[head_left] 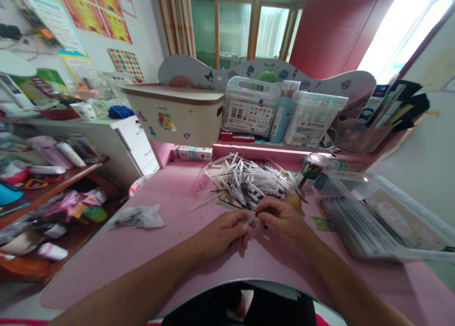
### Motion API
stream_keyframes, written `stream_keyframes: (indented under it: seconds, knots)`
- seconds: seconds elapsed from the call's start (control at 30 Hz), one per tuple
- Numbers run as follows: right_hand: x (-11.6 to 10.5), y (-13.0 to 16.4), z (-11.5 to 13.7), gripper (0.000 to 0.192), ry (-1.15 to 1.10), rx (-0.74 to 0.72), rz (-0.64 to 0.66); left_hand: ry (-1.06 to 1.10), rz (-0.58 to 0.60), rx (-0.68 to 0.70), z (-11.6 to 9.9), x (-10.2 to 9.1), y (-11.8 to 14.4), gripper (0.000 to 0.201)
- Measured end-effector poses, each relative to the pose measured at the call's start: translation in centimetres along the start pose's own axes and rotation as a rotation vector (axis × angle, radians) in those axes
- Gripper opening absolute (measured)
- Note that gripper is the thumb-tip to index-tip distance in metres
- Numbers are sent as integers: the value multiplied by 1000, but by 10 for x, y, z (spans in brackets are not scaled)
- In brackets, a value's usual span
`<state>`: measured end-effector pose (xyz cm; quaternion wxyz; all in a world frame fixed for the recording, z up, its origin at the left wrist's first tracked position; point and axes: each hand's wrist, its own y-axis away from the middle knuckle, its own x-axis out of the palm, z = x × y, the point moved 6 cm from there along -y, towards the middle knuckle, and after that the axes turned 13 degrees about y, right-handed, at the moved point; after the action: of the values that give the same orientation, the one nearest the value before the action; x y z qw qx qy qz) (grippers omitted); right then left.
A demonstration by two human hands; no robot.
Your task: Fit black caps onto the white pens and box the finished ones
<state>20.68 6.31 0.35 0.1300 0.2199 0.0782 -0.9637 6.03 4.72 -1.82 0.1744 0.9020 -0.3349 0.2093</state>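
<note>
Above the pink desk (199, 269), my left hand (225, 230) pinches a thin pen (251, 219) with a pale barrel and a dark end. The fingers of my right hand (282, 219) are closed on its dark end, so the two hands nearly meet. Just beyond them lies a loose pile of white pen tubes and black pen parts (249, 176). A small black piece (265, 227) shows below my right fingers. To the right, a clear plastic box (401, 193) holds a row of dark grey pens (350, 221).
A crumpled tissue (140, 217) lies at the left. Behind the pile stand a drink can (314, 167) and a small carton (192, 152). The shelf above carries a lidded cream bin (177, 120), marker cases (250, 110) and a pen holder (362, 134).
</note>
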Motion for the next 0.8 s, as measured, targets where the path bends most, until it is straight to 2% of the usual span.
stream_keyframes:
  seconds: [0.1, 0.23, 0.4, 0.47, 0.57, 0.73, 0.8]
  knots:
    - [-2, 1, 4, 8, 99, -44, -21, -106, 31, 55, -5, -1, -1, 21]
    - [-3, 1, 4, 10, 237, -30, -43, -342, 73, 84, -10, -1, -1, 17]
    - [-1, 3, 11, 37, 418, -105, -76, -456, 66, 83, -11, 2, 0, 14]
    - [-2, 5, 12, 32, 377, -105, -85, -459, 46, 85, -12, 3, 1, 13]
    - [-2, 8, 13, 9, 308, -82, -50, -467, 30, 96, -14, 2, 1, 12]
    - [-1, 8, 19, 7, 406, -121, -45, -550, 27, 103, -14, -1, 0, 13]
    - [1, 6, 22, 21, 445, -176, -33, -568, 26, 100, -13, -1, 1, 14]
